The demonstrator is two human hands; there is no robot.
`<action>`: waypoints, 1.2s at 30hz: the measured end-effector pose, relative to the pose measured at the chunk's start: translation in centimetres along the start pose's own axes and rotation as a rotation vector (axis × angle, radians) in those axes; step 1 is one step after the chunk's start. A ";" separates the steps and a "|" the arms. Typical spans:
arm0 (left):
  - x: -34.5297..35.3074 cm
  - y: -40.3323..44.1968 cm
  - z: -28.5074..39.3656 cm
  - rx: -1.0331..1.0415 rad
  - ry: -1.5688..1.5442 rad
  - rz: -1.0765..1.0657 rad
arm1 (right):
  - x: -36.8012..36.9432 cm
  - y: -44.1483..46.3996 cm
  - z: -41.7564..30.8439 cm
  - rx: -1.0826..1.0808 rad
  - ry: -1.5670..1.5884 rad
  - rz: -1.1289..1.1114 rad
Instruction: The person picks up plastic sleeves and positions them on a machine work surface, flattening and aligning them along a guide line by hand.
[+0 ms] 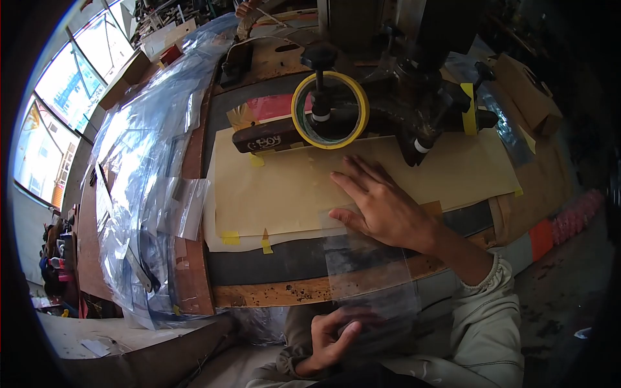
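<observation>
My right hand (pixel 381 205) lies flat with fingers spread on a cream paper sheet (pixel 278 194) and the upper end of a clear plastic bag (pixel 365 271). Below the table edge, the bag hangs down toward my left hand (pixel 333 339). The left fingers are curled behind the film, slightly blurred, and the thumb is in front, pinching its edge. Past my right fingertips stands a dark metal press bar (pixel 268 137) across the paper. A roll of yellow tape (pixel 363 110) hangs around a knob post on it.
Stacked clear plastic bags (pixel 149 149) cover the left side of the table. Yellow tape pieces (pixel 230 238) mark the paper's edge. A black knob (pixel 319 57) and clamp parts rise at the back. A cardboard box (pixel 527 90) stands at right; a metal blade-like tool (pixel 142 268) lies at left.
</observation>
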State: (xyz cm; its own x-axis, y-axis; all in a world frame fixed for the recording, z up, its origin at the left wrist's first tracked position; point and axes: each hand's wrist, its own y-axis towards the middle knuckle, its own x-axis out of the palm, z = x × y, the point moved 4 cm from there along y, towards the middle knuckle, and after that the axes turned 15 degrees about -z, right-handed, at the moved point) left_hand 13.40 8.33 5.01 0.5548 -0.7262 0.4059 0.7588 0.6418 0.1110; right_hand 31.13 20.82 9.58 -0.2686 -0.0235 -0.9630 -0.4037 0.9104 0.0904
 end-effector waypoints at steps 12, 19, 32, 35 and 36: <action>-0.3 0.3 0.3 0.028 -0.006 -0.054 | -0.3 0.0 0.1 -0.006 0.009 0.002; -0.3 0.5 0.0 0.025 0.006 -0.041 | -0.4 0.1 0.2 0.025 -0.018 -0.030; -0.1 0.4 -0.1 -0.020 0.012 -0.005 | 0.0 0.3 0.3 0.000 0.010 0.008; -0.1 0.3 -0.3 -0.035 0.011 0.009 | 0.0 0.4 0.4 0.005 0.010 0.005; -0.1 0.3 -0.3 -0.046 0.010 0.015 | 0.1 0.4 0.4 0.005 0.010 0.008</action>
State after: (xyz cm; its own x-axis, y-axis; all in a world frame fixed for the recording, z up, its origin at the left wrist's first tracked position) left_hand 13.63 8.53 4.75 0.5694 -0.7193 0.3980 0.7651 0.6407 0.0633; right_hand 31.31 21.36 9.42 -0.2809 -0.0203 -0.9595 -0.3975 0.9124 0.0971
